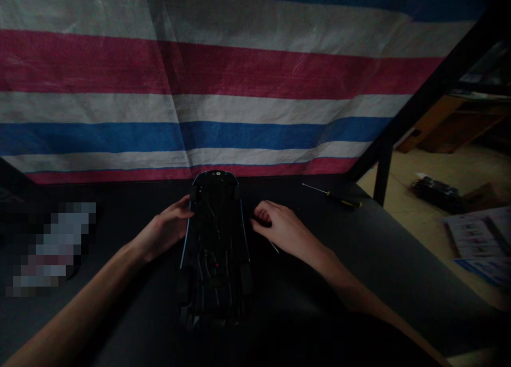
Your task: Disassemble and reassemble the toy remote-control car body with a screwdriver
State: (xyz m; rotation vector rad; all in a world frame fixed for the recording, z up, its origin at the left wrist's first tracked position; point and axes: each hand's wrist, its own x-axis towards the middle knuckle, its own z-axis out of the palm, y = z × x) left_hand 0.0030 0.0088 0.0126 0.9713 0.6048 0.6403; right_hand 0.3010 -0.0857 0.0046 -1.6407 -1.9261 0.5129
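Step looks like steadying the toy car (217, 234), underside showing, mid-table (375, 260); left hand (162, 231) half open against its side, grip partly hidden; right hand (286, 226) loosely curled just beside, hold unclear; next move likely needs steady left support

Left hand (165, 228): some fingers lost behind the side of the car (217, 223); their grip cannot be told.
Right hand (281, 226): curled fingers partly hide one another; whether they hold anything cannot be made out.
Rod (274, 246): upper part hidden by the right hand.
Car's near end: sunk in shadow, details unreadable.
Left item (56, 250): blurred into coarse squares, nature unclear.
Forearms (99, 282): both cut off at the picture's border.
Sheet (239, 74): cut off above and at left.
Papers (475, 236): print blurred, right side cut off.
Floor object (435, 190): too dark and small to name.
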